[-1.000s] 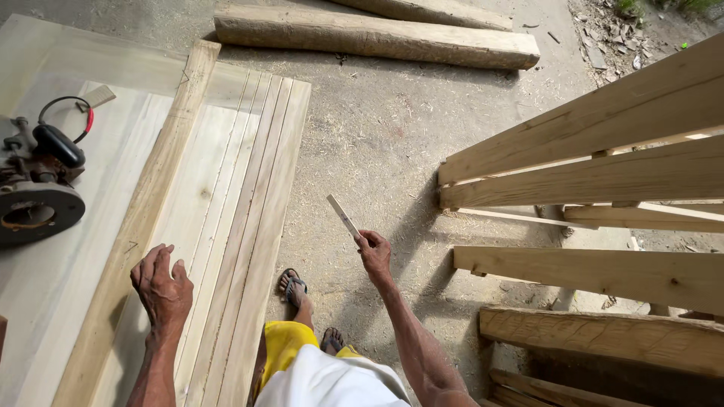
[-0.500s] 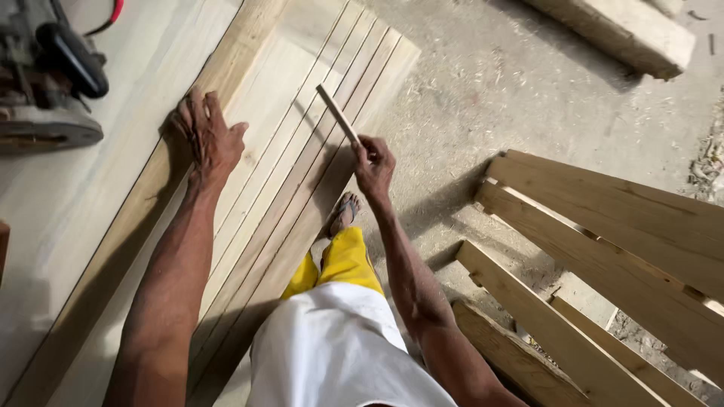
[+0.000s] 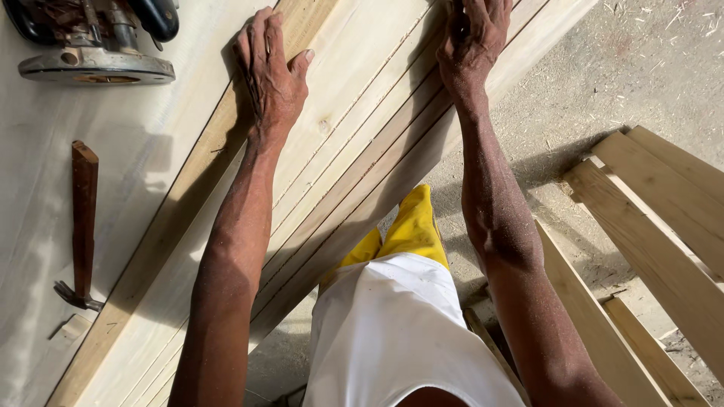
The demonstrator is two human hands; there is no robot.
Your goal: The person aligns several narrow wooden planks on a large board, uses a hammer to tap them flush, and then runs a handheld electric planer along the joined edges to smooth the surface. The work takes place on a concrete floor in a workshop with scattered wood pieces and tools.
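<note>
Your left hand (image 3: 270,71) lies flat, fingers together, on the grooved board (image 3: 354,128); right hand (image 3: 473,38) fingers' state unclear. Press evenly.

Pale, matt, grooved wood is seen in the planks (image 3: 354,158); dull metal in the router base (image 3: 96,66); rough concrete in the floor (image 3: 603,83).

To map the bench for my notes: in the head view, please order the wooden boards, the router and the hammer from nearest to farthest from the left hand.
1. Wooden boards: directly under the left hand.
2. Router: upper left.
3. Hammer: lower left.
</note>
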